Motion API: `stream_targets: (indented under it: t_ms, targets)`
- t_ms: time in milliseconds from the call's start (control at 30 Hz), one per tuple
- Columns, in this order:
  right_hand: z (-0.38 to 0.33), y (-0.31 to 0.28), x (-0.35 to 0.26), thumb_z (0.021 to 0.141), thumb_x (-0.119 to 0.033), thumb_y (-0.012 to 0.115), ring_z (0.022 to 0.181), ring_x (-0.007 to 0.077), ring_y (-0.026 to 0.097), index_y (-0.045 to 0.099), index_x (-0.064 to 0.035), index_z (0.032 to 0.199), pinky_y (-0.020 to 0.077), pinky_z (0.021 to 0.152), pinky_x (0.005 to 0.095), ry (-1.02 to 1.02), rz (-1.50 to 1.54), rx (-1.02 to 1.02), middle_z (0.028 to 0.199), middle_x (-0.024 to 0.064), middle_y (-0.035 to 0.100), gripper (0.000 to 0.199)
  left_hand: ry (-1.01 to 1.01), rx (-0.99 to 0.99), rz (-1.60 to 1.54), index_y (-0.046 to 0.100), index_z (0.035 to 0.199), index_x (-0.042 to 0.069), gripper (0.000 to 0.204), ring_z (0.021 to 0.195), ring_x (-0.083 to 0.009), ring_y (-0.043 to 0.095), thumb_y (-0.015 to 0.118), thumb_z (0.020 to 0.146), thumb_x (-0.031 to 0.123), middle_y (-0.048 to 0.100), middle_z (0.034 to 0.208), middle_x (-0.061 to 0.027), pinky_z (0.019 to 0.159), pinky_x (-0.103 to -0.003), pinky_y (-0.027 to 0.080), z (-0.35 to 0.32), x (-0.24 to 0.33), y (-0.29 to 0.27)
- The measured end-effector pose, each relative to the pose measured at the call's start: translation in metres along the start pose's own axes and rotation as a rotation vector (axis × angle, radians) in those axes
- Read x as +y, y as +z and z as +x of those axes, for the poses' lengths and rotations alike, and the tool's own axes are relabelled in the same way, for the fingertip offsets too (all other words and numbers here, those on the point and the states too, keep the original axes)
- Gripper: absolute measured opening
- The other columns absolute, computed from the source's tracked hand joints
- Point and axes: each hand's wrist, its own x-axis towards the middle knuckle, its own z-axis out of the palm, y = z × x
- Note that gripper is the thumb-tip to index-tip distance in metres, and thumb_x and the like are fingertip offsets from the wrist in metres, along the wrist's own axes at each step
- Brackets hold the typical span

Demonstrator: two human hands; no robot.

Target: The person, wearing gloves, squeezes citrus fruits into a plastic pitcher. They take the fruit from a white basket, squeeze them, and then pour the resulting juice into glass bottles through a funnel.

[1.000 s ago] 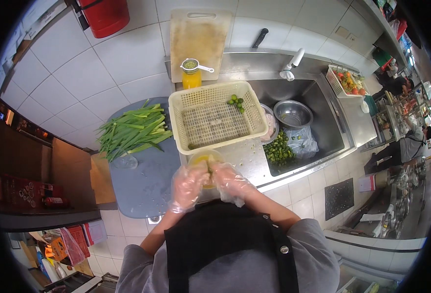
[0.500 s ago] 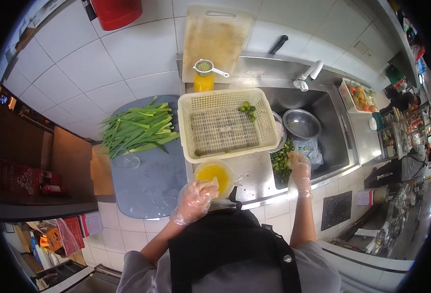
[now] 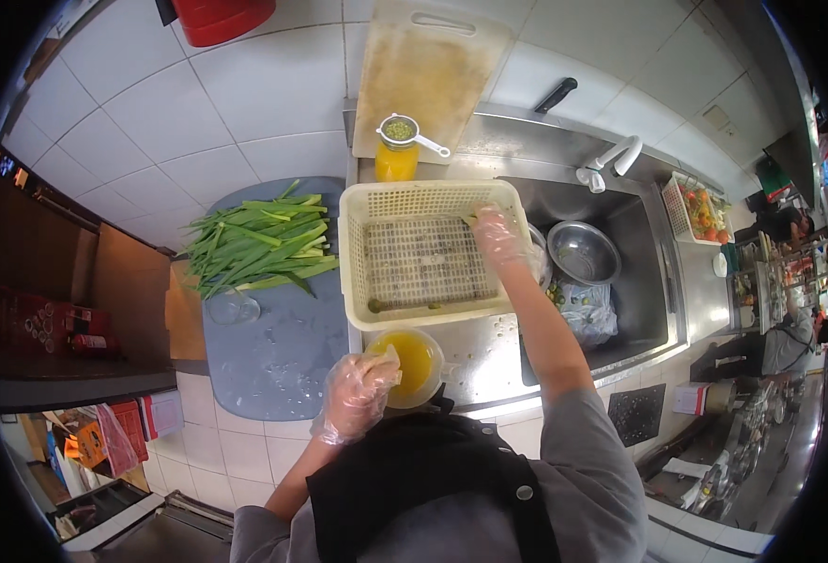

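Observation:
My left hand [image 3: 356,389], in a clear plastic glove, is closed around a pale beige object [image 3: 389,364] whose kind I cannot make out. It is at the left rim of a round plastic tub [image 3: 439,366] of yellow juice. My gloved right hand [image 3: 498,236] reaches into the far right corner of a cream plastic basket [image 3: 353,267]. Its fingers curl over small green citrus fruits, mostly hidden under the glove, with a bit of green showing at the fingertips. A few more green pieces [image 3: 375,306] lie at the basket's near side.
Long green leaves [image 3: 268,239] and a clear cup [image 3: 236,308] lie on a grey board [image 3: 278,366] at left. Behind the basket stand a yellow jar [image 3: 396,164] topped by a strainer [image 3: 398,129] and a cutting board [image 3: 423,75]. A steel bowl [image 3: 583,253] sits in the sink [image 3: 635,305].
My right hand has moved from the cut green fruit pieces in the sink up and left into the basket's far corner. My left hand stays by the tub, shifted slightly left.

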Motion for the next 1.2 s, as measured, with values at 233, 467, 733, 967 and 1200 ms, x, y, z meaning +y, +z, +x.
stream_targets:
  t_ms: [233,467,733,967,1200]
  targets:
    - [0.007,0.004,-0.064,0.096,-0.037,0.055,0.107,0.0384,0.062,0.062,-0.0080,0.121,0.0509,0.092,0.0459,0.075,0.095,-0.311,0.120,0.0214,0.062,0.039,-0.019,0.122,0.009,0.069,0.098,0.013,0.023,0.082,-0.0311,0.062,0.073,0.078,0.003,0.070,0.097,-0.0065,0.072,-0.042,0.051,-0.008,-0.002,-0.002]
    - [-0.056,-0.027,-0.073,0.096,-0.033,0.061,0.112,0.0338,0.063,0.057,0.0008,0.128,0.0504,0.092,0.0427,-0.076,0.252,-0.333,0.123,0.0235,0.062,0.047,-0.144,0.055,-0.048,0.072,0.100,0.009,0.019,0.085,-0.0321,0.061,0.068,0.083,0.005,0.070,0.103,-0.0113,0.077,-0.040,0.052,-0.002,0.007,0.006]
    - [-0.127,-0.108,-0.128,0.092,-0.020,0.071,0.109,0.0162,0.062,0.061,0.0012,0.124,0.0488,0.098,0.0286,0.060,1.610,-0.659,0.120,0.0085,0.064,0.040,-0.287,0.245,-0.322,0.070,0.110,0.005,0.024,0.099,-0.0328,0.063,0.069,0.086,0.006,0.068,0.110,-0.0155,0.090,-0.039,0.050,0.024,0.007,0.011]
    - [-0.176,-0.119,-0.152,0.090,-0.020,0.073,0.104,0.0148,0.062,0.060,0.0010,0.127,0.0497,0.094,0.0282,-0.137,1.358,-0.505,0.114,0.0076,0.066,0.044,-0.463,0.187,-0.606,0.067,0.115,0.004,0.029,0.101,-0.0322,0.065,0.070,0.086,0.006,0.066,0.112,-0.0168,0.091,-0.037,0.051,0.007,0.007,0.020]
    - [-0.206,-0.116,-0.160,0.095,-0.029,0.067,0.092,0.0112,0.062,0.064,0.0007,0.125,0.0499,0.086,0.0263,0.150,1.364,-0.627,0.102,0.0043,0.069,0.042,-0.100,0.031,-0.177,0.068,0.116,0.004,0.029,0.102,-0.0263,0.066,0.069,0.087,0.007,0.067,0.114,-0.0131,0.089,-0.036,0.052,-0.015,0.003,0.020]
